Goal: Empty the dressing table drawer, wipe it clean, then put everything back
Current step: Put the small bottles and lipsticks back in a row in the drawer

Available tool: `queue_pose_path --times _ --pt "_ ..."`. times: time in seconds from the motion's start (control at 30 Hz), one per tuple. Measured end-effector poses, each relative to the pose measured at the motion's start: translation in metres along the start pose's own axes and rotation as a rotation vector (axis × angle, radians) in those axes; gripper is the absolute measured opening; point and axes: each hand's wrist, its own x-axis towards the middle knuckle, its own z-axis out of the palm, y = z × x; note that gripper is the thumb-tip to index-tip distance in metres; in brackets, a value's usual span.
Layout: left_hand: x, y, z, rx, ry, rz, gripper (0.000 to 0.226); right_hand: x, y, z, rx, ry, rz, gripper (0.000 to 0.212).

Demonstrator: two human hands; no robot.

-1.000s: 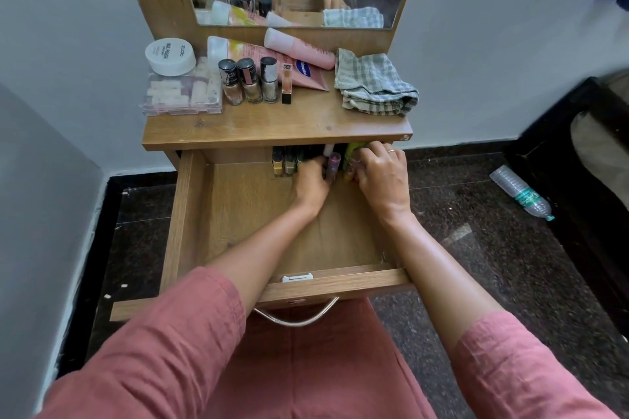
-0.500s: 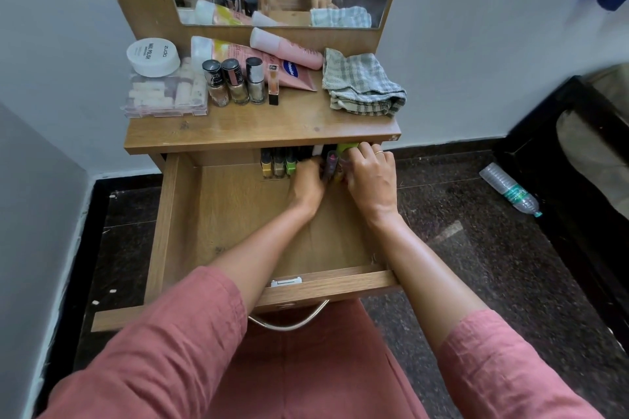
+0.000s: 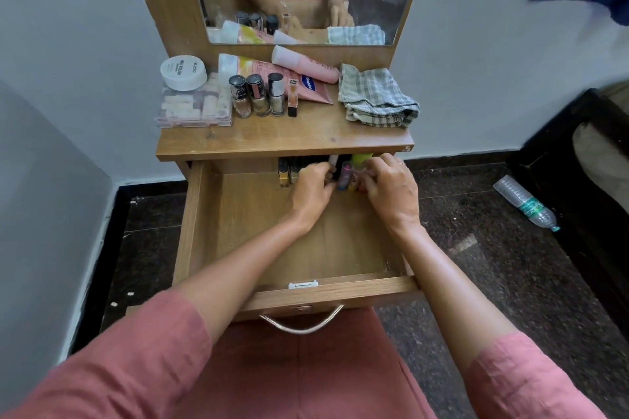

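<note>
Drawer [image 3: 200, 231]: pulled open just below me.
Left hand [image 3: 311, 192]: I saw fingers curled round small bottles [image 3: 344, 177] at the back.
Right hand [image 3: 391, 190]: gripped the same cluster.
Cloth [image 3: 374, 95]: folded on the tabletop [image 3: 272, 139] beyond.
Progress: I judged emptying partly done — wiping and refilling left.

Soft, even daylight fills the scene, probably coming from the upper right. The table [image 3: 282, 138] top has a mild sheen, and the dark floor [image 3: 466, 245] shows one pale reflection. The back of the drawer [image 3: 306, 248] lies in shadow; there the left hand [image 3: 311, 192], the right hand [image 3: 391, 194] and the small bottles [image 3: 344, 177] look smeared. Straight lines bend outward near the edges.
</note>
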Motion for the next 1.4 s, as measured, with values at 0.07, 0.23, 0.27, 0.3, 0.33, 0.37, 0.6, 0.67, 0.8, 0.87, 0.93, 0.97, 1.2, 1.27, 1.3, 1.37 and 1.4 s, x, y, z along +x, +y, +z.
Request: queue_pose_path --times 0.07,0.23,0.27,0.3,0.33,0.37,0.6,0.67,0.8,0.87,0.93,0.97,1.2,1.27,1.3,1.37,1.4 --pt "-0.005 0.001 -0.016 0.022 -0.005 0.061 0.031 0.001 0.001 -0.008 0.109 -0.026 0.110 0.009" --pt "-0.003 0.013 -0.063 0.058 0.087 0.159 0.030 0.016 0.001 -0.036 0.350 0.067 0.236 0.013" --pt "-0.002 0.016 -0.072 0.068 0.105 0.184 0.030 0.021 -0.002 -0.042 0.374 0.071 0.235 0.014" --pt "0.001 0.019 -0.082 0.076 0.130 0.209 0.030 0.027 -0.006 -0.048 0.396 0.071 0.225 0.014" --pt "0.003 0.022 -0.090 0.079 0.156 0.231 0.030 0.033 -0.011 -0.052 0.420 0.068 0.213 0.013" --pt "0.006 0.024 -0.098 0.079 0.186 0.250 0.029 0.039 -0.016 -0.054 0.446 0.065 0.202 0.013" --pt "0.036 0.012 -0.129 0.209 0.301 0.273 0.027 0.084 -0.062 -0.046 0.502 -0.031 0.057 0.021" --pt "0.046 0.008 -0.135 0.296 0.303 0.277 0.032 0.096 -0.076 -0.040 0.483 -0.076 0.005 0.026" --pt "0.065 0.003 -0.141 0.367 0.257 0.256 0.039 0.113 -0.095 -0.028 0.416 -0.147 -0.040 0.037" --pt "0.072 0.003 -0.141 0.393 0.221 0.270 0.037 0.117 -0.099 -0.024 0.399 -0.163 -0.037 0.038" --pt "0.076 0.004 -0.141 0.436 0.197 0.282 0.031 0.119 -0.101 -0.023 0.371 -0.171 -0.024 0.037" --pt "0.078 0.005 -0.141 0.442 0.195 0.284 0.028 0.120 -0.101 -0.023 0.360 -0.171 -0.016 0.036" --pt "0.082 0.018 -0.139 0.535 0.161 0.250 0.021 0.121 -0.101 -0.020 0.373 -0.163 0.020 0.022" --pt "0.083 0.021 -0.138 0.526 0.151 0.233 0.019 0.120 -0.101 -0.021 0.394 -0.164 0.034 0.020" --pt "0.083 0.023 -0.138 0.512 0.145 0.227 0.018 0.120 -0.102 -0.022 0.404 -0.166 0.039 0.020" --pt "0.081 0.025 -0.139 0.475 0.142 0.225 0.017 0.118 -0.101 -0.023 0.410 -0.167 0.042 0.020" --pt "0.079 0.026 -0.139 0.449 0.142 0.227 0.017 0.117 -0.100 -0.025 0.409 -0.164 0.042 0.022"
